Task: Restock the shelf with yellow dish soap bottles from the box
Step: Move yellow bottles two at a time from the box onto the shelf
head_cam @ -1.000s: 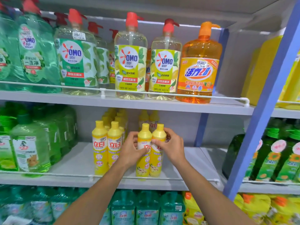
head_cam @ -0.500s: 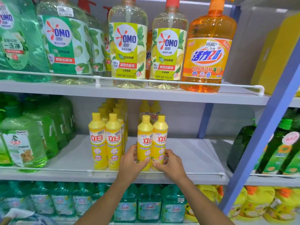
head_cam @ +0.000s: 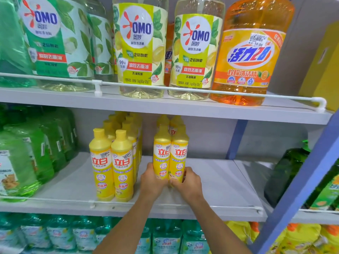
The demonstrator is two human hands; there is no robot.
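Bases of yellow bottles (head_cam: 170,156) behind hands (head_cam: 152,182) (head_cam: 189,184), OMO bottles (head_cam: 139,43) cropped above

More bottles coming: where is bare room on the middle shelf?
Widest bare patch: middle shelf right of the held pair, out to the blue upright. A narrower strip lies between the green bottles and the yellow rows. Crowded between rows and pair.

Middle shelf (head_cam: 229,182), as I log it:
- a pair of yellow dish soap bottles (head_cam: 162,154), upright and touching. My left hand (head_cam: 152,180) and right hand (head_cam: 189,184) grip them low, hiding the bases.
- a double row of yellow bottles (head_cam: 111,162), apart to the left.
- green bottles (head_cam: 27,158), far left.

Upper shelf (head_cam: 165,105): OMO bottles (head_cam: 139,46) and an orange bottle (head_cam: 251,52).
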